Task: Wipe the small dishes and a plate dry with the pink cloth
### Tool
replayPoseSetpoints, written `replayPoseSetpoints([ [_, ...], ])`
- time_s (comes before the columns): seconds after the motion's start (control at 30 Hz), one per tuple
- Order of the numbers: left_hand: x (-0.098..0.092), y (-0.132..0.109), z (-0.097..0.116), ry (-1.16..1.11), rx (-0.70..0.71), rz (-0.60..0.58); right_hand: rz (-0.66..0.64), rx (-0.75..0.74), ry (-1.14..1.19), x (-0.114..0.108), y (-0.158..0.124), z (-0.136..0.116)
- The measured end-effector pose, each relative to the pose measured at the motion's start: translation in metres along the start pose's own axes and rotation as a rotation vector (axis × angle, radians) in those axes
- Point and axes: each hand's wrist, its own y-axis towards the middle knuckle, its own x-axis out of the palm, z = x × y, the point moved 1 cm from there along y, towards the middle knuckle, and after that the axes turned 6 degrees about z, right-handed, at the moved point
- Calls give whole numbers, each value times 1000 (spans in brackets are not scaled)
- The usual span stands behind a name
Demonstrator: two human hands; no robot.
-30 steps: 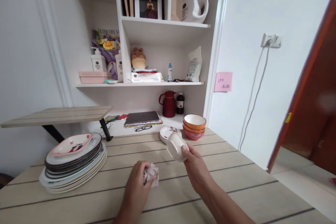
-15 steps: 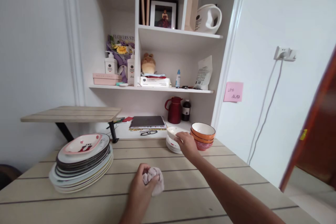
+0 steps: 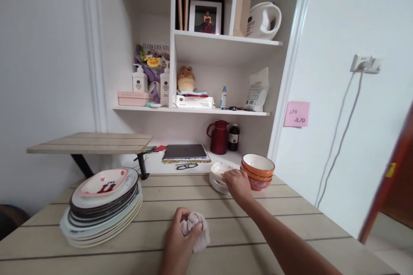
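Crumpled in the closed fingers of my left hand [image 3: 181,238] is a pale pinkish cloth [image 3: 200,234], held low over the table. My right hand [image 3: 239,185] reaches farther out and grips the right rim of a small white bowl [image 3: 220,167] with red marks. That bowl rests on a short stack of small white dishes [image 3: 217,186]; my fingers hide part of its edge. Just right of this hand stand stacked bowls, orange ones [image 3: 258,165] above a pink-red one [image 3: 259,184].
A tall pile of plates [image 3: 103,219] with a pink-rimmed dish [image 3: 105,181] on top stands at left, beside a raised wooden stand [image 3: 90,142]. Behind are eyeglasses [image 3: 187,166], a laptop [image 3: 184,151], a red thermos jug [image 3: 219,137] and a dark bottle [image 3: 233,137].
My right hand has lowered the small bowl, which was tilted above the dishes, onto their stack. My left hand still holds the cloth. The whole view has shifted slightly.
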Motion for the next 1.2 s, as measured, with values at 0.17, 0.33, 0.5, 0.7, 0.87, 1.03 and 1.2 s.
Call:
replayPoseSetpoints([
  [0.17, 0, -1, 0, 38, -7, -8, 1, -1, -15, 7, -4, 7],
  [0.33, -1, -5, 9, 79, -7, -54, 8, 3, 12, 10, -9, 13],
  [0.5, 1, -8, 15, 72, 5, -3, 44, 21, 94, 8, -13, 15],
  [0.7, 3, -3, 7, 109, -21, -73, 147, 103, 275, -11, -8, 4],
  [0.87, 8, -2, -3, 162, 8, -76, 44, 67, 597, -24, 6, -59],
  [1.03, 8, -5, 3, 144, -40, -64, -266, 101, 944, -25, 9, -165],
  [1.2, 1, -6, 18, 11, -151, -105, -455, 264, 1129, -18, 26, -241],
])
